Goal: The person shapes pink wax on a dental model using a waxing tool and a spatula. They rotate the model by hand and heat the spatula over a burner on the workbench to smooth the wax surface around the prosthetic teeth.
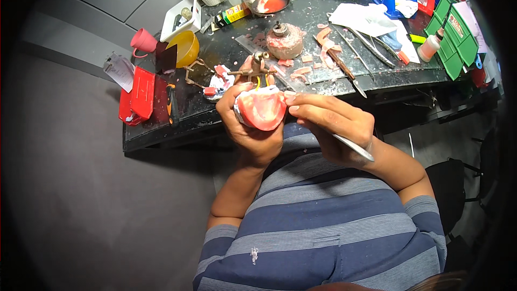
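Note:
My left hand (pixel 254 143) is wrapped around a white dental cast covered by a pink wax plate (pixel 264 112), holding it above my lap at the bench's front edge. A brass articulator (pixel 257 70) stands behind the cast and looks joined to it. Beside it, a second cast (pixel 219 82) with pink wax pieces rests over the bench. My right hand (pixel 342 123) is closed around a slim metal hand tool (pixel 355 148), its handle pointing down to the right. The right fingertips touch the wax plate's right edge; the tool's working end is hidden.
The dark bench (pixel 221 54) bears a wax-caked burner (pixel 285 42), a pan of pink wax (pixel 273 4), wax scraps (pixel 324 37) and a wood-handled knife (pixel 342 66). Left are a yellow bowl (pixel 187 48), a red bin (pixel 141 97) and a screwdriver (pixel 172 106); right, a green bin (pixel 452 35).

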Available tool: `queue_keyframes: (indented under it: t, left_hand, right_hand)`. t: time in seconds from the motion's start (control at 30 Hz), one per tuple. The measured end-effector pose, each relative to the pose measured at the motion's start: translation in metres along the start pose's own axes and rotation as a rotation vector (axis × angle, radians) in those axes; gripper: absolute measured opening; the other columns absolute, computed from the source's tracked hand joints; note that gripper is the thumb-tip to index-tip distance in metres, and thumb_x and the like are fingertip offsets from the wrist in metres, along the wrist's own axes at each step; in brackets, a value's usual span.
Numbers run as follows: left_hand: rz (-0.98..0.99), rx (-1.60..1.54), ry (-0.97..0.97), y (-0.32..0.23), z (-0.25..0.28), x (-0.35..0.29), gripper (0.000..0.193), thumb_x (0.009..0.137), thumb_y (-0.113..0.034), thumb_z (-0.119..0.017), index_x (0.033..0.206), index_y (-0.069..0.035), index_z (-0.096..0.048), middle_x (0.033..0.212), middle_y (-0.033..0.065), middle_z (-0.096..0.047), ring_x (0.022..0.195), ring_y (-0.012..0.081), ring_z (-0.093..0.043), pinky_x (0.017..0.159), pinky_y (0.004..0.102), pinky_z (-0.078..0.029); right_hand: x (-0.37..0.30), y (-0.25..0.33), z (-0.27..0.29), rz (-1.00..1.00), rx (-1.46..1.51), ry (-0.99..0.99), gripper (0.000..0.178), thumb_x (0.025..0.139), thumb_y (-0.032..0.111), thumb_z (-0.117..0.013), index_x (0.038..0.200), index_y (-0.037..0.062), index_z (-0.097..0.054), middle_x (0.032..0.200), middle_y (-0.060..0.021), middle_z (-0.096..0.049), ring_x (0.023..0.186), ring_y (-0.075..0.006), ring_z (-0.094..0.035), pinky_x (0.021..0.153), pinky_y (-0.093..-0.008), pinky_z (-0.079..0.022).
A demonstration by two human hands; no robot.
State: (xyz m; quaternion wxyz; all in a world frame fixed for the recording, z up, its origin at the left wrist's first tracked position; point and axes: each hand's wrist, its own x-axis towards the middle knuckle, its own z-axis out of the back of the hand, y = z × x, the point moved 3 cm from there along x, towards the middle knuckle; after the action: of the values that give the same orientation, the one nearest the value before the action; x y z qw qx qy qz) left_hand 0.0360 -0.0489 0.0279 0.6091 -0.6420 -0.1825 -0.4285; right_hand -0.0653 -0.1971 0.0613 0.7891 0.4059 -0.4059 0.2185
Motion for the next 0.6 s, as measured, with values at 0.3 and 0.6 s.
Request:
queue_keyframes:
  t: [0.3, 0.6]
  left_hand:
    - [-0.074, 0.108, 0.004, -0.003, 0.004, -0.004, 0.069, 0.081, 0.014, -0.073, 0.137, -0.002, -0.036, 0.157, 0.0341, -0.037, 0.145, 0.043, -0.046, 0.115, 0.0498, -0.048]
    - [-0.146, 0.131, -0.085, 0.01, 0.001, -0.004, 0.076, 0.082, -0.011, -0.09, 0.136, -0.001, -0.038, 0.138, 0.0191, -0.049, 0.13, 0.0342, -0.059, 0.107, 0.0485, -0.056]
  right_hand:
    - [0.003, 0.001, -0.003, -0.015, -0.017, -0.014, 0.025, 0.087, -0.008, -0.075, 0.112, -0.0076, -0.071, 0.106, -0.0222, -0.074, 0.104, -0.0364, -0.076, 0.091, -0.0402, -0.063]
    - [0.001, 0.002, -0.007, 0.009, 0.012, 0.01, 0.026, 0.087, -0.011, -0.072, 0.113, -0.0088, -0.07, 0.109, -0.0234, -0.072, 0.109, -0.0388, -0.075, 0.093, -0.0413, -0.062]
